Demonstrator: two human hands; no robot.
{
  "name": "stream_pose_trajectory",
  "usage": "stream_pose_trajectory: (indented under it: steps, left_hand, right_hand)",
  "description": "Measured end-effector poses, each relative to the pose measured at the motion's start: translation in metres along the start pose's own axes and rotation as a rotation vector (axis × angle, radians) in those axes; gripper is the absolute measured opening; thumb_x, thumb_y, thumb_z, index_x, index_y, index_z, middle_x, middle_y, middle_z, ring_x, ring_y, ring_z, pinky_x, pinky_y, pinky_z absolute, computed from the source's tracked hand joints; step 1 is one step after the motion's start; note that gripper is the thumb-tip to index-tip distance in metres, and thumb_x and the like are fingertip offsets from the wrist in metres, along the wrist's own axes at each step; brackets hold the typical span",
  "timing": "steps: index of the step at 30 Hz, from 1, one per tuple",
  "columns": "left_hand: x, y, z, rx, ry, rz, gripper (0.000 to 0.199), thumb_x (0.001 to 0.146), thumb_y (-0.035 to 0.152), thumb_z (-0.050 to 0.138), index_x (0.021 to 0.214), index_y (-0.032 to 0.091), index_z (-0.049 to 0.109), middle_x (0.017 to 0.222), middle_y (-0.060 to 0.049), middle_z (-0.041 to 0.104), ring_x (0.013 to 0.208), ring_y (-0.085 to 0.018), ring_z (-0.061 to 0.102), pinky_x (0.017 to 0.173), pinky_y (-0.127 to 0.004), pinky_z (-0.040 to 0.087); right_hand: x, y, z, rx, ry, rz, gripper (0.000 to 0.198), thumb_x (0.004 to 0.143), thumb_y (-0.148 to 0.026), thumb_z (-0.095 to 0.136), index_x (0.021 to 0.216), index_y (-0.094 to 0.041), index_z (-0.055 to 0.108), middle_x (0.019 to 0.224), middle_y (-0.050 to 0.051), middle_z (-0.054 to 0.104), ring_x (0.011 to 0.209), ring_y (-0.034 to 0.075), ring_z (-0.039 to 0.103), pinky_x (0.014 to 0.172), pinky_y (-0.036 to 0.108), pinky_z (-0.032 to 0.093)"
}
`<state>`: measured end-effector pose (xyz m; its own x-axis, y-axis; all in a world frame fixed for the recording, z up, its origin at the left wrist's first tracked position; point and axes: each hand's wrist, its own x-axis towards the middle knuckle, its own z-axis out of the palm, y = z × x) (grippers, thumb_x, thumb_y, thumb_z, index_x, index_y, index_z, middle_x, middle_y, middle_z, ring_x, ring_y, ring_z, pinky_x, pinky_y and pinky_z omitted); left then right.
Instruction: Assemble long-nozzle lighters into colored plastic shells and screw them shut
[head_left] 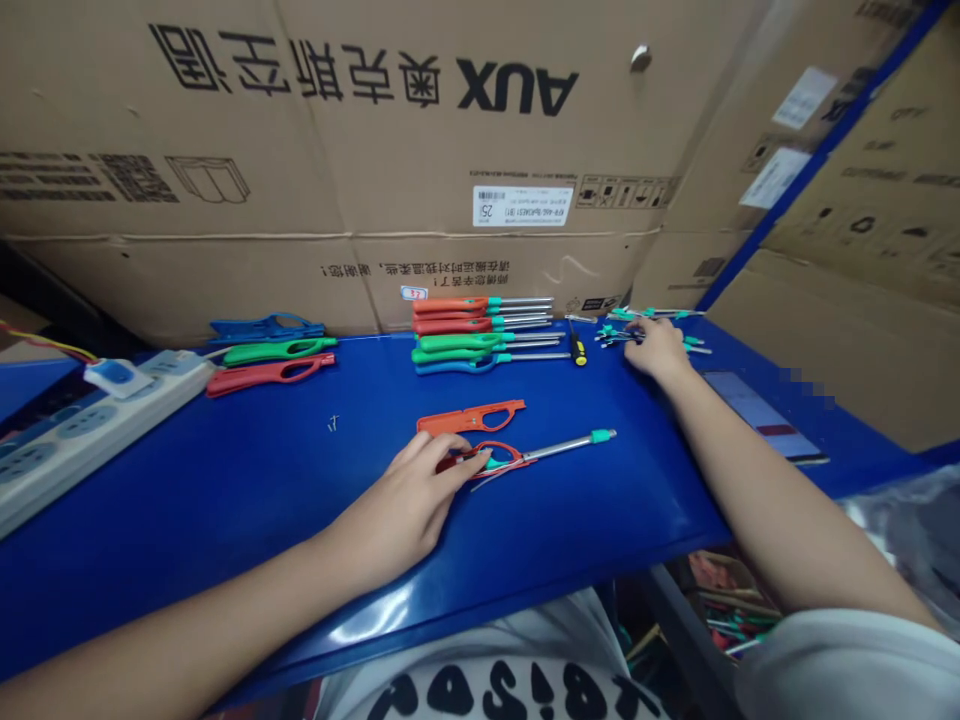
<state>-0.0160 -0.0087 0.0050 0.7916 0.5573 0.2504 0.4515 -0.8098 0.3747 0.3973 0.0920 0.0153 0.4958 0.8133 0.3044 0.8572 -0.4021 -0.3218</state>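
Note:
My left hand (420,490) is closed around the handle of an orange-red gas lighter (517,458), which lies on the blue table. The lighter's metal tube (562,446) points right, with a green piece near its tip, and a thin wire shows below the handle. Just behind it lies a loose orange handle half (471,417). Far to the right, my right hand (661,350) reaches into a pile of thin parts with green ends (622,335). Its fingers are curled down among them, and what they grip is hidden.
Several assembled lighters (454,342) lie in a row at the back, beside a screwdriver (577,345). Handle halves (277,375) and small screws (334,423) are at left, near a power strip (97,420). A phone (765,418) lies right; cardboard (360,200) walls the back.

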Motion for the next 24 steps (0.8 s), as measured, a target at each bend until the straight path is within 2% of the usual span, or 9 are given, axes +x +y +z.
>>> stream_pose_trajectory:
  steps: [5, 11, 14, 17, 19, 21, 24]
  left_hand:
    - [-0.003, -0.002, 0.005, -0.005, 0.115, -0.027, 0.042, 0.104, 0.021, 0.044, 0.146, 0.018, 0.048, 0.129, -0.013, 0.060, 0.119, -0.025, 0.055, 0.105, -0.045, 0.050]
    - [-0.003, -0.002, 0.005, 0.046, 0.149, 0.003, 0.032, 0.105, 0.026, 0.044, 0.130, 0.015, 0.062, 0.122, -0.013, 0.063, 0.112, -0.024, 0.062, 0.098, -0.040, 0.056]
    - [-0.001, 0.000, 0.003, 0.100, 0.129, 0.012, 0.033, 0.105, 0.025, 0.044, 0.128, 0.014, 0.065, 0.121, -0.014, 0.063, 0.110, -0.026, 0.062, 0.095, -0.043, 0.057]
    - [-0.001, 0.002, -0.001, 0.150, 0.101, -0.003, 0.034, 0.104, 0.025, 0.043, 0.128, 0.015, 0.066, 0.118, -0.015, 0.062, 0.107, -0.028, 0.062, 0.090, -0.046, 0.058]
    - [-0.001, 0.004, -0.002, 0.161, 0.092, -0.019, 0.035, 0.104, 0.025, 0.042, 0.128, 0.015, 0.066, 0.116, -0.015, 0.062, 0.103, -0.028, 0.062, 0.087, -0.045, 0.058]
    - [-0.002, 0.005, -0.003, 0.155, 0.085, -0.027, 0.035, 0.104, 0.025, 0.041, 0.128, 0.016, 0.066, 0.113, -0.015, 0.061, 0.101, -0.027, 0.062, 0.084, -0.045, 0.058]
    - [-0.001, 0.004, -0.002, 0.120, 0.081, -0.030, 0.035, 0.105, 0.024, 0.042, 0.131, 0.018, 0.064, 0.113, -0.014, 0.061, 0.102, -0.026, 0.060, 0.086, -0.043, 0.057]
  right_hand:
    - [-0.002, -0.001, 0.009, -0.052, -0.011, 0.034, 0.044, 0.082, -0.028, 0.060, 0.126, -0.025, 0.064, 0.137, 0.013, 0.052, 0.126, 0.037, 0.047, 0.100, 0.051, 0.044]
    - [0.002, 0.000, 0.006, -0.086, -0.040, 0.100, 0.049, 0.081, -0.031, 0.064, 0.130, -0.023, 0.061, 0.135, 0.016, 0.053, 0.127, 0.038, 0.048, 0.101, 0.053, 0.044]
    - [0.012, 0.012, -0.009, -0.109, -0.069, 0.133, 0.043, 0.078, -0.022, 0.067, 0.121, -0.022, 0.066, 0.134, 0.015, 0.055, 0.126, 0.038, 0.051, 0.100, 0.053, 0.046]
    - [0.021, 0.029, -0.022, -0.135, -0.162, 0.139, 0.029, 0.078, -0.015, 0.070, 0.106, -0.018, 0.071, 0.123, 0.015, 0.062, 0.116, 0.035, 0.059, 0.096, 0.050, 0.051]
    - [0.023, 0.038, -0.026, -0.150, -0.243, 0.127, 0.024, 0.085, -0.021, 0.071, 0.109, -0.016, 0.070, 0.120, 0.013, 0.064, 0.110, 0.030, 0.063, 0.094, 0.047, 0.054]
    - [0.023, 0.042, -0.028, -0.153, -0.300, 0.102, 0.030, 0.094, -0.032, 0.066, 0.120, -0.016, 0.065, 0.124, 0.011, 0.064, 0.109, 0.025, 0.064, 0.092, 0.044, 0.055]
    - [0.020, 0.042, -0.028, -0.139, -0.347, 0.059, 0.035, 0.098, -0.037, 0.060, 0.128, -0.019, 0.060, 0.129, 0.010, 0.061, 0.110, 0.022, 0.064, 0.092, 0.042, 0.056]
